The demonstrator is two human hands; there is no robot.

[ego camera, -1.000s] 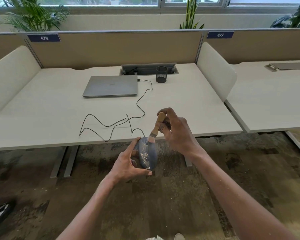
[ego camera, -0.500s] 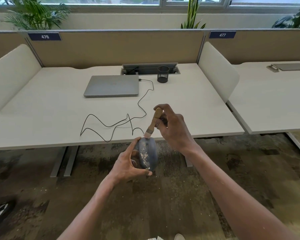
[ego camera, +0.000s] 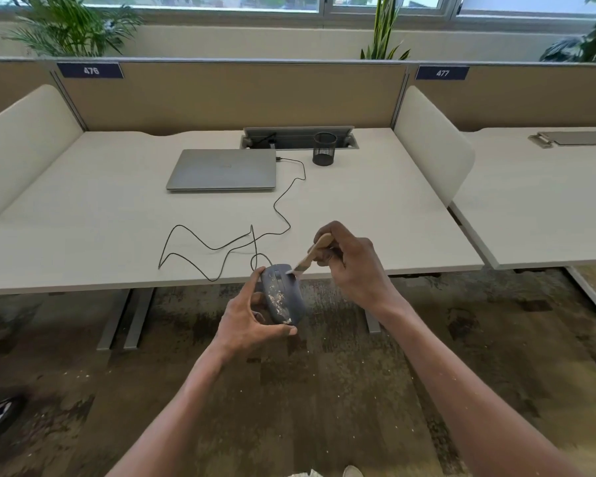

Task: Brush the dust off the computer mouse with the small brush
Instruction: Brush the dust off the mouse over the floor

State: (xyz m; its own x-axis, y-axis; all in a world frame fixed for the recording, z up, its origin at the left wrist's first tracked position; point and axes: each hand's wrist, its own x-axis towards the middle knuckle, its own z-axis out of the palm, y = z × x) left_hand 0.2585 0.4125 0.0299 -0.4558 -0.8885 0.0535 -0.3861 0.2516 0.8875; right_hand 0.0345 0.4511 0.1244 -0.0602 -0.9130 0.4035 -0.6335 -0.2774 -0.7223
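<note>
My left hand [ego camera: 246, 316] holds a grey wired computer mouse [ego camera: 283, 293] in the air just in front of the desk's front edge, thumb under it and forefinger at its far end. White dust flecks run down the middle of the mouse's back. My right hand [ego camera: 351, 263] grips a small wooden-handled brush [ego camera: 312, 254], tilted down to the left, with its bristles touching the mouse's far right end near the buttons.
The mouse's black cable [ego camera: 221, 249] loops over the white desk [ego camera: 83, 235] to a closed grey laptop [ego camera: 222, 169]. A black mesh pen cup [ego camera: 324, 148] stands by the cable tray. White side dividers flank the desk. Patterned carpet lies below.
The brush has swung lower and more to the left, its bristles now on the mouse's button end. My left hand has turned the mouse a little, showing more of its top.
</note>
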